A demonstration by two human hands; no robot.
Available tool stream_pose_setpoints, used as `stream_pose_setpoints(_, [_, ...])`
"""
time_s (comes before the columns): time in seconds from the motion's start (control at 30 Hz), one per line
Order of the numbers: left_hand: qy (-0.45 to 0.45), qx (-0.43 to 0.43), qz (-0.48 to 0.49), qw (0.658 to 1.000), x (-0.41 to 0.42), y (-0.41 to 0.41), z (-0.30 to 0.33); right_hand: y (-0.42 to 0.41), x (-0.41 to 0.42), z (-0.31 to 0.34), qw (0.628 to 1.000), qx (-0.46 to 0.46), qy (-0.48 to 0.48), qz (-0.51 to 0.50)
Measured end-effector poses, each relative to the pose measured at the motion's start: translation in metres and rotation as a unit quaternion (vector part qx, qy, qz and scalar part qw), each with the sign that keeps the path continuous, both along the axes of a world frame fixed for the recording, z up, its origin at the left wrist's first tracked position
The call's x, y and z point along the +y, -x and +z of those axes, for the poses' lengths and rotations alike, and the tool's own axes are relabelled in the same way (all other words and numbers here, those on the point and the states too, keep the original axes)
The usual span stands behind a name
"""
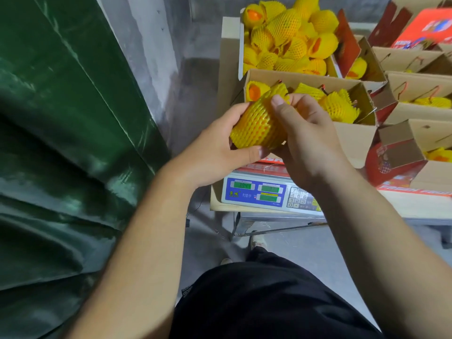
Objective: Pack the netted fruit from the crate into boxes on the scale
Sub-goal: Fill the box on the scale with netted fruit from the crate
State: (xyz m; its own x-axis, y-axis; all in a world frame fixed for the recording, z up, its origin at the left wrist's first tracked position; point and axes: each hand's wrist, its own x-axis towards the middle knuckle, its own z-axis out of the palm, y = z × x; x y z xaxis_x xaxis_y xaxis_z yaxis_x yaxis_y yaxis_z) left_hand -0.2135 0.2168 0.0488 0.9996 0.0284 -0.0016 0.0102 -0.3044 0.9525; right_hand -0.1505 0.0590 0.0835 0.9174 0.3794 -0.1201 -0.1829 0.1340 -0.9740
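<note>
Left hand [215, 152] and right hand [305, 140] both grip one netted fruit [259, 123], near the box [352, 140] on the scale [259, 192]; crate [241, 45] far behind.

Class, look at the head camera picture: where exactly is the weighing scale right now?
The scale sits centre frame, directly below both hands, under the open cardboard box of netted fruit, at the near end of the table.

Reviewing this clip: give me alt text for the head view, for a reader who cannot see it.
Both hands, left hand and right hand, hold one yellow-netted fruit above an open cardboard box sitting on a digital scale. The box holds several netted fruits, and a full crate stands behind it.
</note>
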Motion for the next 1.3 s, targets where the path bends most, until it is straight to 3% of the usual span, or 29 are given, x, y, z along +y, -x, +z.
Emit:
stream_pose_setpoints(0.3, [-0.048,0.003,0.006,0.999,0.003,0.011,0.007,0.001,0.001,-0.014,0.998,-0.038,0.039,-0.023])
stream_pose_setpoints(0.53, [-0.093,0.01,0.028,0.995,0.01,0.006,0.0,0.003,-0.005,-0.017,0.991,-0.054,0.064,0.108])
stream_pose_setpoints(0.67, [-0.087,0.022,0.052,0.995,0.006,0.004,-0.002,-0.027,-0.019,0.0,0.986,-0.139,0.086,0.023])
stream_pose_setpoints(0.73, [-0.103,0.031,0.087,0.99,0.008,0.003,-0.002,-0.055,-0.029,0.015,0.957,-0.252,0.119,-0.078])
stream_pose_setpoints(0.83, [-0.106,0.037,0.114,0.987,0.008,-0.001,0.0,-0.094,-0.037,0.028,0.855,-0.411,0.237,-0.208])
stream_pose_setpoints(0.9, [-0.105,0.035,0.126,0.986,0.006,-0.005,0.004,-0.112,-0.039,0.025,0.822,-0.424,0.347,-0.154])
stream_pose_setpoints(1.0, [-0.109,0.03,0.129,0.985,0.001,-0.012,0.008,-0.116,-0.042,0.01,0.767,-0.349,0.534,0.07])
stream_pose_setpoints(1.13, [-0.132,0.02,0.124,0.983,0.0,-0.017,0.013,-0.096,-0.038,0.005,0.779,-0.38,0.497,0.042])
stream_pose_setpoints(1.3, [-0.151,0.011,0.109,0.982,-0.001,-0.021,0.015,-0.066,-0.02,0.005,0.783,-0.4,0.46,0.121])
